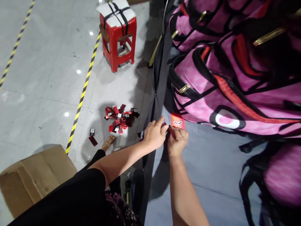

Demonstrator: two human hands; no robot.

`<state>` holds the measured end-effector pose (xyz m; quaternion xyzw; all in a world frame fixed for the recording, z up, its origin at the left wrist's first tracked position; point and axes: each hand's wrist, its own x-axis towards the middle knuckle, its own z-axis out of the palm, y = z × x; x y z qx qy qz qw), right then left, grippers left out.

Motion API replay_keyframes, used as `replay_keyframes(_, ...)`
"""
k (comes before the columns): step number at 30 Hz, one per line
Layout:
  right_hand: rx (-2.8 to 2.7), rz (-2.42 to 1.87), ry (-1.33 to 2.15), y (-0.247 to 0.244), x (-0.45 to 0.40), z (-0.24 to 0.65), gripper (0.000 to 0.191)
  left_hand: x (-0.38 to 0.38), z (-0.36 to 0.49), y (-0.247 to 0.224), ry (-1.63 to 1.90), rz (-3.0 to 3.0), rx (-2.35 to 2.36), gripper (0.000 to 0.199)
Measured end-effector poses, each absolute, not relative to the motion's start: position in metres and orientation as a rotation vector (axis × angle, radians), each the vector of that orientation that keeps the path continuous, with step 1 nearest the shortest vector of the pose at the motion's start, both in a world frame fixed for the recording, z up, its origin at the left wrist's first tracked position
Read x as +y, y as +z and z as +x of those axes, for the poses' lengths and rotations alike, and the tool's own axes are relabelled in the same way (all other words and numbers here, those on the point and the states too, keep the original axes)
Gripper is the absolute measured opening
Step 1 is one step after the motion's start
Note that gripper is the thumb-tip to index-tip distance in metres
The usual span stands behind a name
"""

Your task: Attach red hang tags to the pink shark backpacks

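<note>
Over the edge of the grey-covered table, my left hand (155,134) and my right hand (178,140) meet with fingers pinched. Something small and dark red shows at the fingertips, too small and hidden to name. Just beyond my right hand lies a red card (178,120) with a white mouth-like print, partly covered by my fingers. A pink backpack (199,81) with black trim and gold zipper pulls lies directly behind the card.
More pink bags (185,34) are heaped at the back right, and another (285,175) is at the right. Left of the table, a pile of red and black tags (118,117) lies on the floor, near a red stool (118,40) and a cardboard box (39,175).
</note>
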<state>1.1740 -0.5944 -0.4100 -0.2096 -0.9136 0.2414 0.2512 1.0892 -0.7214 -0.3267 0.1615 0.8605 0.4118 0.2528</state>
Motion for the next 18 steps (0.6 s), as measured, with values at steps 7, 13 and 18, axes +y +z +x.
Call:
replay_keyframes(7,-2.504,-0.683,0.792,-0.388,-0.612,1.171,0.029,-0.724,1.067,-0.340,1.473,0.333,2.035,0.018)
replay_keyframes(13,-2.508,-0.578,1.025,-0.359,-0.641,1.176,0.031,-0.750,1.063,-0.311,1.527,0.593,1.883,0.016)
replay_keyframes(18,-1.973,-1.058,1.361,-0.335,-0.647,1.188,0.038,-0.804,1.019,-0.278,1.791,0.280,2.010,0.023)
